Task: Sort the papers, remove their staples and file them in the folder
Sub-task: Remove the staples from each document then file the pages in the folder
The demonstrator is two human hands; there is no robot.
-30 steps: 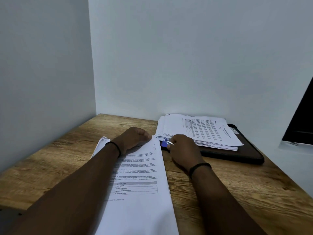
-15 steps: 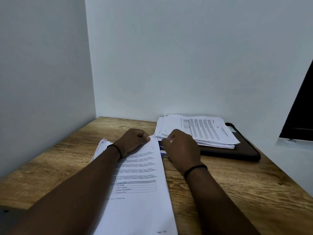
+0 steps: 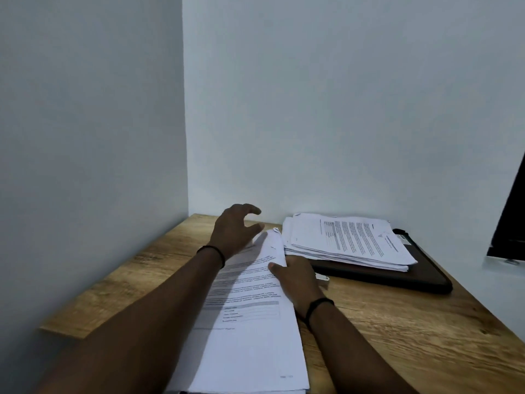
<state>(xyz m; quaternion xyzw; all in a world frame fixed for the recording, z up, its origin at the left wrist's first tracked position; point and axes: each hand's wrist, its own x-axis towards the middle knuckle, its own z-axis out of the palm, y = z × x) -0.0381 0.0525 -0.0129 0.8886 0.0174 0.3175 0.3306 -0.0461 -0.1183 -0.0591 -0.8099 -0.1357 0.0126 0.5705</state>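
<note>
A stapled bundle of printed papers (image 3: 250,331) lies lengthwise on the wooden desk (image 3: 412,336) in front of me. My right hand (image 3: 298,280) grips its right edge, thumb on top of the sheet, and that edge is raised off the desk. Near the bundle's top left corner my left hand (image 3: 233,231) hovers with the fingers spread and loosely bent, holding nothing. A small pale object (image 3: 322,278), possibly the staple remover, lies on the desk just right of my right hand. A thick stack of papers (image 3: 349,240) rests on a dark folder (image 3: 426,277) at the back right.
The desk sits in a corner, with white walls close on the left and behind. A dark panel (image 3: 508,223) stands at the right edge of view. Bare wood shows at the desk's left and front right.
My left hand has lifted off the bundle's top corner and opened. My right hand has let go of the blue tool and taken the bundle's right edge, raising it.
</note>
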